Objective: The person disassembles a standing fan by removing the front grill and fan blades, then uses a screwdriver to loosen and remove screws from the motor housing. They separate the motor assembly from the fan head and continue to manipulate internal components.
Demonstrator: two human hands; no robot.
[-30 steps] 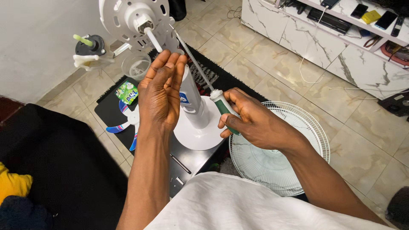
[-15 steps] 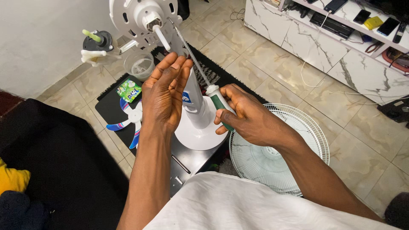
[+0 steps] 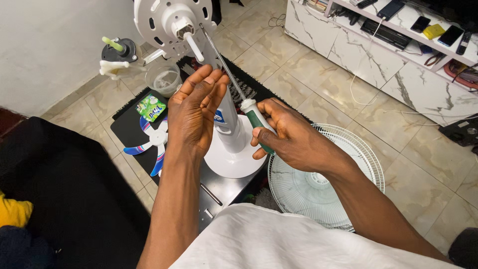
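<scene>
A white stand fan without its grille stands on a round white base (image 3: 234, 162) on a dark low table (image 3: 127, 132). Its white motor housing (image 3: 172, 22) with a bare shaft faces me at the top. My right hand (image 3: 286, 137) is shut on a screwdriver (image 3: 256, 122) with a green and white handle; its long metal shank slants up to the motor housing. My left hand (image 3: 196, 112) is open with fingers spread, in front of the fan's white neck (image 3: 229, 124); whether it touches the neck I cannot tell.
A white fan grille (image 3: 318, 184) lies on the tiled floor to the right. On the table lie a blue-tipped fan blade (image 3: 152, 142), a green packet (image 3: 151, 107) and a clear cup (image 3: 165, 79). A marble-look shelf (image 3: 398, 45) holds phones and remotes. A black seat (image 3: 55, 194) is at left.
The view has shifted slightly. My right hand has turned a little on the screwdriver handle, and my left hand stays open beside the fan neck.
</scene>
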